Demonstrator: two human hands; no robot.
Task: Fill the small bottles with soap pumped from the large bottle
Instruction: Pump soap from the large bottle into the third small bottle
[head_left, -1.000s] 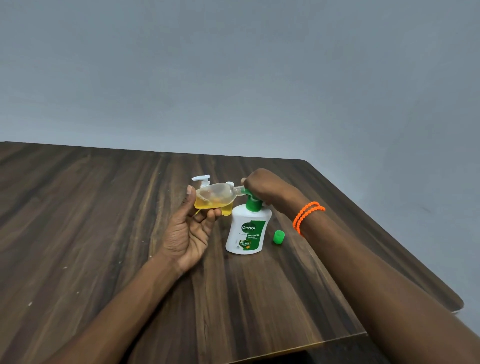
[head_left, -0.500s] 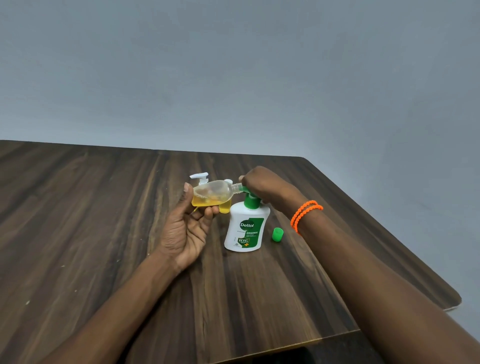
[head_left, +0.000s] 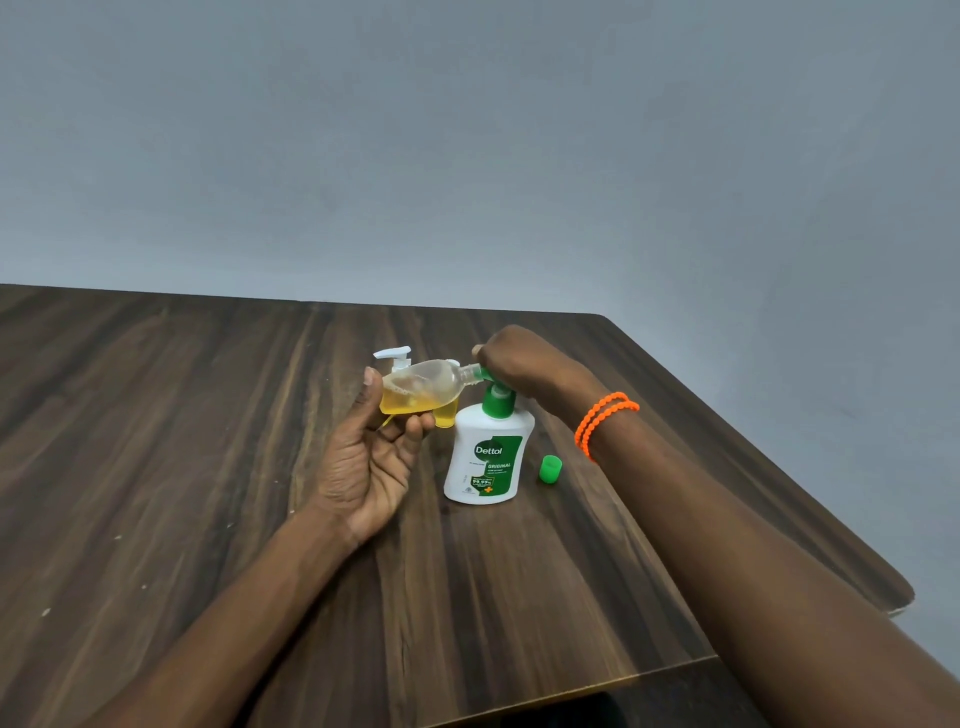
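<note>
Soap bottles: one large (head_left: 488, 457), two small (head_left: 423, 387), one cap (head_left: 550, 470).

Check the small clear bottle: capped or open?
Open. The small clear bottle lies sideways in the left hand, bare neck at the pump nozzle; a green cap sits on the table.

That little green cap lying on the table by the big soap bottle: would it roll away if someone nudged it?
The green cap looks round-sided and seems to stand on one end, so a nudge would probably slide it, not roll it. Tipped onto its side, it might roll. It is small and looks like thin plastic, so likely very light and easily knocked across the smooth wooden table.
</note>
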